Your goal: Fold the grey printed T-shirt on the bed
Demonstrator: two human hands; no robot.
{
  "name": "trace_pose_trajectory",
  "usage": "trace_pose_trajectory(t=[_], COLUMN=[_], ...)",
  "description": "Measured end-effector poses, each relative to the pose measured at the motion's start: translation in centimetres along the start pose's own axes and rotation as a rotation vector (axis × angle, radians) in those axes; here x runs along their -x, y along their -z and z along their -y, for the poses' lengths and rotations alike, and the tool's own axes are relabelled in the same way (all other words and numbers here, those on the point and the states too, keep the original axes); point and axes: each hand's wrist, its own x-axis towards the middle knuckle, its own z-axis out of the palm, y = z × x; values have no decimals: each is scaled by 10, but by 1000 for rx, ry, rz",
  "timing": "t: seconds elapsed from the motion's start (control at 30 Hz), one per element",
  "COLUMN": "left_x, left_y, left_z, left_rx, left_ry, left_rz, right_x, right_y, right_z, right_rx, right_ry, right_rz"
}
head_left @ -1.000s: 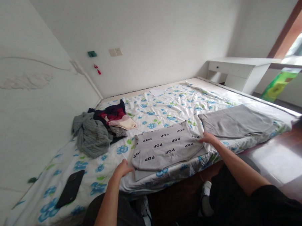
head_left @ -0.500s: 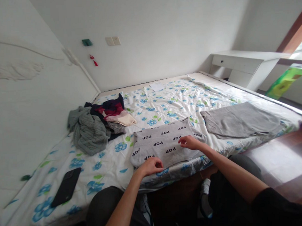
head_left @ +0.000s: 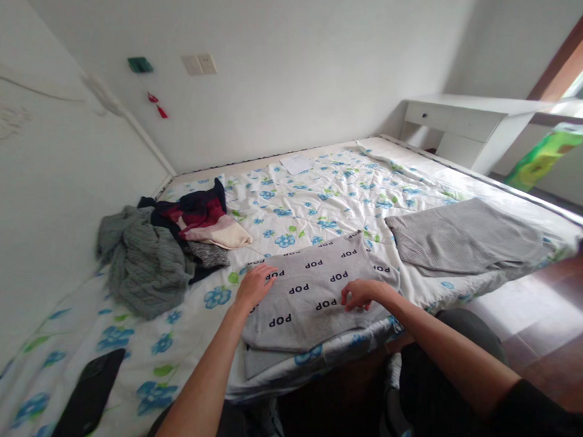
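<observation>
lettering reading "pop" repeats in dark print across the grey garment (head_left: 314, 295), which lies folded near the lower middle of the frame on the front edge of the bed (head_left: 320, 204), its flowered sheet in blue and green. left hand (head_left: 254, 286) rests flat with fingers spread on the garment's upper left corner, pressing rather than gripping. right hand (head_left: 362, 294) sits on the garment's right part, just below one "pop" print, fingers curled and pinched close on the cloth; whether it actually holds a fold i cannot tell. to the right of the frame a plain grey ribbed top (head_left: 461, 237) lies flat, apart from the printed one. at middle left a heap of clothes (head_left: 162, 247) sits in grey, dark blue, red and cream. a black phone (head_left: 87, 401) lies at lower left on the sheet. a white desk (head_left: 461, 124) stands at upper right, and wall switches (head_left: 198, 64) show at the upper left.
</observation>
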Motion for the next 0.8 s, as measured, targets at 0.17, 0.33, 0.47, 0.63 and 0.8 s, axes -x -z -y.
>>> trace_pose_trajectory(t=[0.17, 0.33, 0.47, 0.63, 0.8], left_x=[-33, -40, -36, -30, -28], left_y=[-21, -31, -33, -38, -43], left_z=[18, 44, 49, 42, 48], left_rx=[-88, -159, -197, -173, -158], left_ry=[-48, 29, 73, 157, 177], left_rz=[49, 293, 416, 445, 428], right_x=[-5, -16, -32, -67, -124], right_y=[-4, -1, 5, 18, 24], right_z=[19, 36, 45, 61, 101], right_rx=[90, 174, 302, 221, 169], right_ry=[-101, -135, -25, 190, 374], right_rz=[92, 157, 77, -374, -544])
